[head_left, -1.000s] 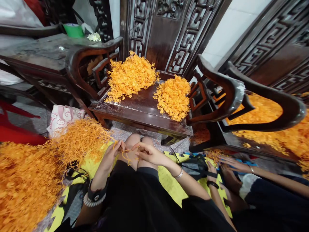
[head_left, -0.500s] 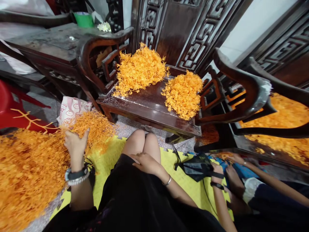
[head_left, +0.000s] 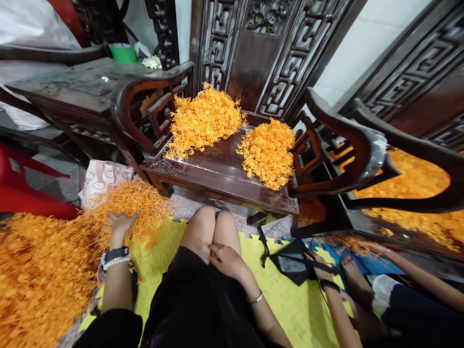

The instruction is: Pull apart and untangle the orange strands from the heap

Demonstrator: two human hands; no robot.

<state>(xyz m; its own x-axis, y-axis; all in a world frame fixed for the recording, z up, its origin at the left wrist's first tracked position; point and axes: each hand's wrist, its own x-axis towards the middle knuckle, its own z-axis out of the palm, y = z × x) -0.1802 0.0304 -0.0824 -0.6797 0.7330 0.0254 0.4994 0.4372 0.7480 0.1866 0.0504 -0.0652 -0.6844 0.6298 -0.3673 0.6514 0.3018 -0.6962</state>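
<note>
My left hand [head_left: 119, 224] reaches out to the left and presses into a big heap of orange stringy sprigs [head_left: 47, 270] on the floor; its fingers sink among the strands, and whether they grip any is hidden. My right hand [head_left: 227, 261] rests on my knee over the black skirt, fingers loosely bent, holding nothing. Two smaller orange piles lie on the dark wooden chair seat [head_left: 217, 169] ahead: a left pile [head_left: 203, 121] and a right pile [head_left: 268, 151].
Another person sits at my right, their hands [head_left: 319, 268] near a black bag [head_left: 292, 263]. A second carved chair [head_left: 366, 154] holds more orange material [head_left: 416, 193]. Yellow foam mat [head_left: 290, 309] underfoot, red stool [head_left: 21, 193] at left, dark table [head_left: 72, 87] behind.
My hands were together over my knees working a sprig; the left hand swung out into the floor heap, and the right hand dropped empty onto my knee.
</note>
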